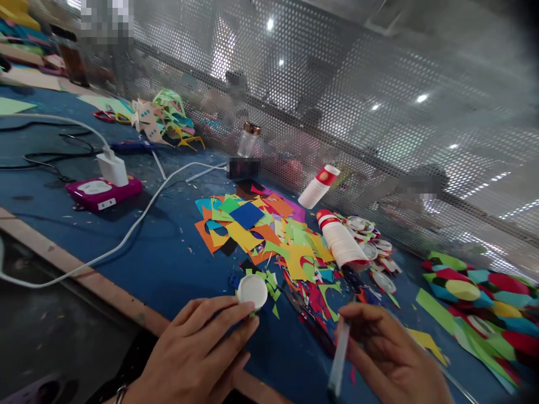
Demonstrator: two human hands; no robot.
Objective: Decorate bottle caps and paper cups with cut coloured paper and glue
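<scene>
Along the near edge of the table (pixel 168 280), left hand (pixel 197 342) and right hand (pixel 387 348) are clamping, respectively, white round piece (pixel 252 289) and translucent stick (pixel 340 353). Likely step: holding both in position; next move is probably calling for steady piece.

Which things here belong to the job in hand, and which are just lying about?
Likely in use:
- white disc, at left hand's fingertips
- pale stick, in right hand
- paper scraps, paper cups, nearby

Seemingly lying about:
- power strip
- charger
- jar
- red scissors
</scene>
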